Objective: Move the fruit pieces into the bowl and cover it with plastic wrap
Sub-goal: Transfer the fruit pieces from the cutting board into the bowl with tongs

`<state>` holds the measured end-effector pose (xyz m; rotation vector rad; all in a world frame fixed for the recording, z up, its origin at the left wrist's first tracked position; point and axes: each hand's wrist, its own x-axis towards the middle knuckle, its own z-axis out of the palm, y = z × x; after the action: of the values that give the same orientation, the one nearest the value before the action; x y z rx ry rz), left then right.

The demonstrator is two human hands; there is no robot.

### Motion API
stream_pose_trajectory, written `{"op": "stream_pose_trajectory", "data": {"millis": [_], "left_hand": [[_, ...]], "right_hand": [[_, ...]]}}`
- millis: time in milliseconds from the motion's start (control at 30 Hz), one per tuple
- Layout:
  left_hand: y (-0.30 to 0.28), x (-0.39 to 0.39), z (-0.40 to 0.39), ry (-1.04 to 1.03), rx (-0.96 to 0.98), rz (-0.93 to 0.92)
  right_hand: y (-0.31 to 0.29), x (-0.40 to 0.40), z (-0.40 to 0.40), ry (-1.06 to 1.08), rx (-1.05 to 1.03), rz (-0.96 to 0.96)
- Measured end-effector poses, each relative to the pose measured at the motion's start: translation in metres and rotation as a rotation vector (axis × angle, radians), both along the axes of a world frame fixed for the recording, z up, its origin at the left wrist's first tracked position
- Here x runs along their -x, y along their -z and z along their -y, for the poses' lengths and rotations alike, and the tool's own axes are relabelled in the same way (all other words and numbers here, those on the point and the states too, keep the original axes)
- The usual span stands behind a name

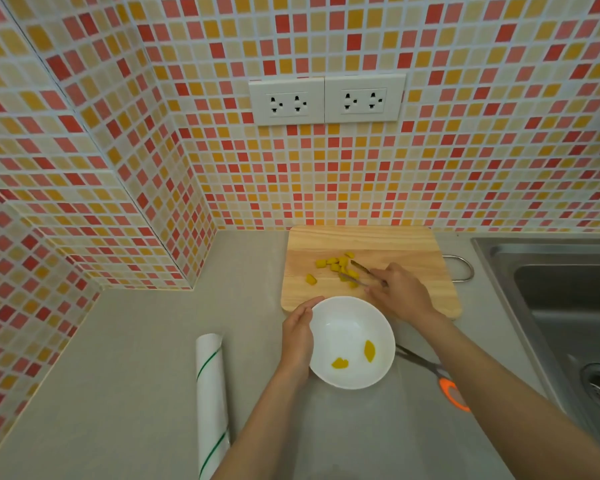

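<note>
A white bowl [347,327] stands on the counter with two yellow fruit pieces [369,350] inside. My left hand [297,336] grips its left rim. Behind it, a wooden cutting board [413,251] carries several yellow fruit pieces [335,265]. My right hand [400,292] holds metal tongs [359,273] over the board, their tips spread among the pieces near the board's middle. A roll of plastic wrap [210,393], white with green lines, lies on the counter to the left of the bowl.
Scissors [444,382] with orange handles lie to the right of the bowl, partly under my right forearm. A steel sink [551,306] fills the right side. Tiled walls with two sockets [326,100] close the back and left.
</note>
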<state>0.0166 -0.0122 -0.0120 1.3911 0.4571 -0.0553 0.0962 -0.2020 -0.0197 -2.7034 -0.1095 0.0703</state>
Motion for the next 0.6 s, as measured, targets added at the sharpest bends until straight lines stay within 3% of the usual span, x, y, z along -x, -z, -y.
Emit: {"op": "stream_pose_trajectory", "data": {"millis": [367, 600], "left_hand": [[0.0, 0.0, 0.0, 0.011, 0.01, -0.018], [0.0, 0.001, 0.0, 0.002, 0.02, -0.003]], "right_hand": [[0.005, -0.002, -0.007, -0.019, 0.069, 0.067], [-0.032, 0.035, -0.001, -0.088, -0.083, 0.17]]}}
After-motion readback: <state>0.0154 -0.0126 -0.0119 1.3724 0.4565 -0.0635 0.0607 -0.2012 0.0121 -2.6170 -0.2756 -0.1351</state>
